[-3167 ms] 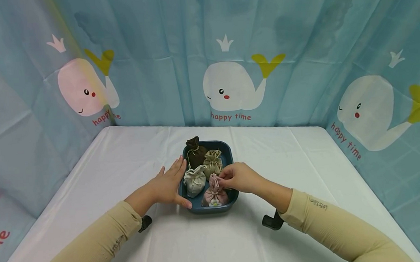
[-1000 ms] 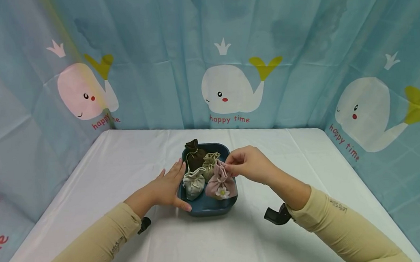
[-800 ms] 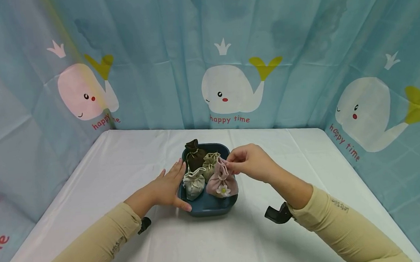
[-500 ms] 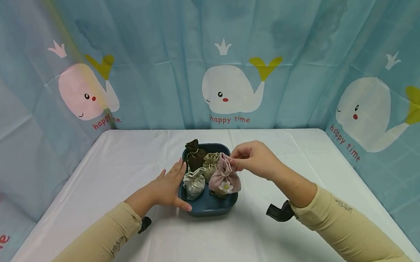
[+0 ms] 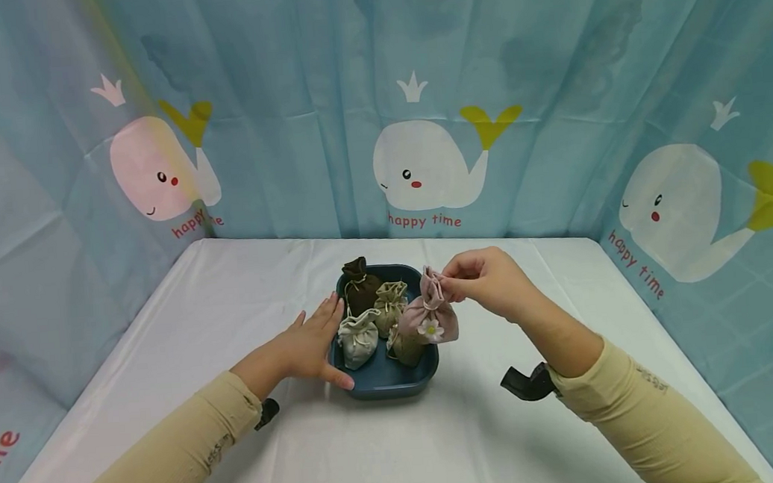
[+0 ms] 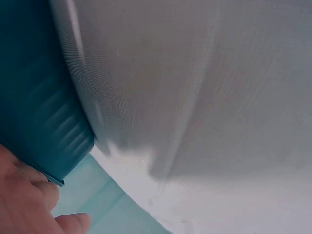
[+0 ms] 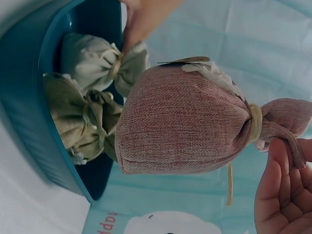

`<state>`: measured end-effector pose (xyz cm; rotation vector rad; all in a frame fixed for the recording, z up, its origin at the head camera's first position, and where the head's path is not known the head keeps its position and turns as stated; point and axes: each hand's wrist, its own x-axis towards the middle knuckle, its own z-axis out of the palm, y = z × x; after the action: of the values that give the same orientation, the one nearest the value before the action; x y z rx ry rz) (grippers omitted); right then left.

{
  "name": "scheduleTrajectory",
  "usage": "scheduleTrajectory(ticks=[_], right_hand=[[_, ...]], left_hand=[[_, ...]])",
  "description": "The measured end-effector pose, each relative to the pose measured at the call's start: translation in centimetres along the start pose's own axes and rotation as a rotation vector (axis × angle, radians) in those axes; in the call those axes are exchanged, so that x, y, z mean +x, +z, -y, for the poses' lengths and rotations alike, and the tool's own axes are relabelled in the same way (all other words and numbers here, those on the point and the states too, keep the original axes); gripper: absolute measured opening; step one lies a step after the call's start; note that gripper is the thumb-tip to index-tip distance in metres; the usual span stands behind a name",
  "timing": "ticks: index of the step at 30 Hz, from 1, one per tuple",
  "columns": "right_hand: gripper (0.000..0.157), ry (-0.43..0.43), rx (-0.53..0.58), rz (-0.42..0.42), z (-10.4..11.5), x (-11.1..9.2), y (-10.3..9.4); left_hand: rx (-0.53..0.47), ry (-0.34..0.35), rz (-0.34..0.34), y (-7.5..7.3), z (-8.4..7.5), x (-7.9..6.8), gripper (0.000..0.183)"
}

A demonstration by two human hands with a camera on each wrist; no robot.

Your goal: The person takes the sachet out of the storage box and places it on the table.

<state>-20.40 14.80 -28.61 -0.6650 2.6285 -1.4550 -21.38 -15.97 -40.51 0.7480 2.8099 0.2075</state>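
Note:
My right hand pinches a pink drawstring pouch by its gathered top. The pouch, with a white flower on its front, hangs over the right side of a dark blue plastic bin; the right wrist view shows its woven cloth and tied cord close up. My left hand rests its straight fingers along the bin's left rim. Inside the bin stand a dark brown pouch, a khaki pouch and a whitish pouch. An olive-brown pouch sits partly hidden behind the pink one.
A white cloth covers the table around the bin. Behind and at both sides hangs a blue curtain printed with whales. Black wrist mounts stick out below the forearms.
My right hand has lifted the pink pouch from the bin's front right corner, up and rightward, uncovering the olive-brown pouch. The left hand stays at the rim.

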Motion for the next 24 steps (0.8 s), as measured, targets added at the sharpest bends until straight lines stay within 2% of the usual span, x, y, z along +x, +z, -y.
scheduleTrajectory(ticks=[13, 24], right_hand=[[0.016, 0.028, -0.032, -0.095, -1.4, 0.0, -2.6], [0.021, 0.07, -0.044, -0.189, -3.5, 0.4, -5.3]], left_hand=[[0.02, -0.017, 0.023, -0.1, 0.1, 0.2, 0.137], [0.01, -0.02, 0.039, -0.1, 0.0, 0.2, 0.135]])
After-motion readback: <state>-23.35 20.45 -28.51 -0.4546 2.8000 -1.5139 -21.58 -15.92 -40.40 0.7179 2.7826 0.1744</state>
